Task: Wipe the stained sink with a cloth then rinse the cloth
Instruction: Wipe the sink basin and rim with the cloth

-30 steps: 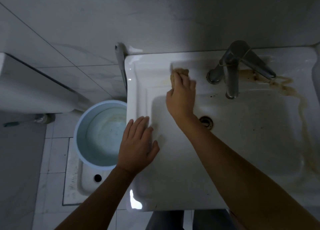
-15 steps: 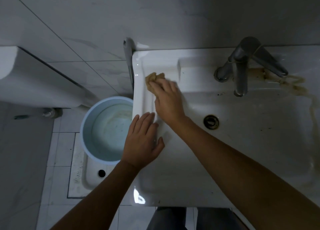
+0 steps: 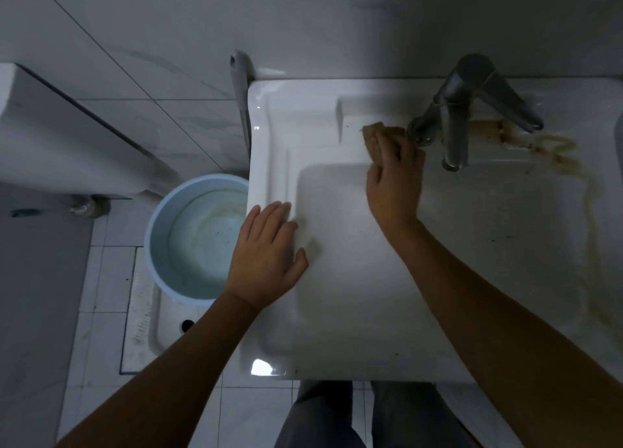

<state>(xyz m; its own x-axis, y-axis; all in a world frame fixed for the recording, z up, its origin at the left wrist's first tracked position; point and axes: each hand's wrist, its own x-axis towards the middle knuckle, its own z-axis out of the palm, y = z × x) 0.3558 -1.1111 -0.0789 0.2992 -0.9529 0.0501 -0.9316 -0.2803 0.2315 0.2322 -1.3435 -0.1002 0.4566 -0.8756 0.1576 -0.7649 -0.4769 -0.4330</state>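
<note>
Cloth [image 3: 372,136] is what we are pressing under our right hand [image 3: 394,184], fingers closed over it, on the sink [image 3: 337,329] ledge beside the tap [image 3: 455,110], while our left hand [image 3: 266,255], fingers together and flat, is bracing on the rim.

dim, greyish | glare on sink [image 3: 261,368] front rim | wide-angle bend at edges | slight softness
</note>
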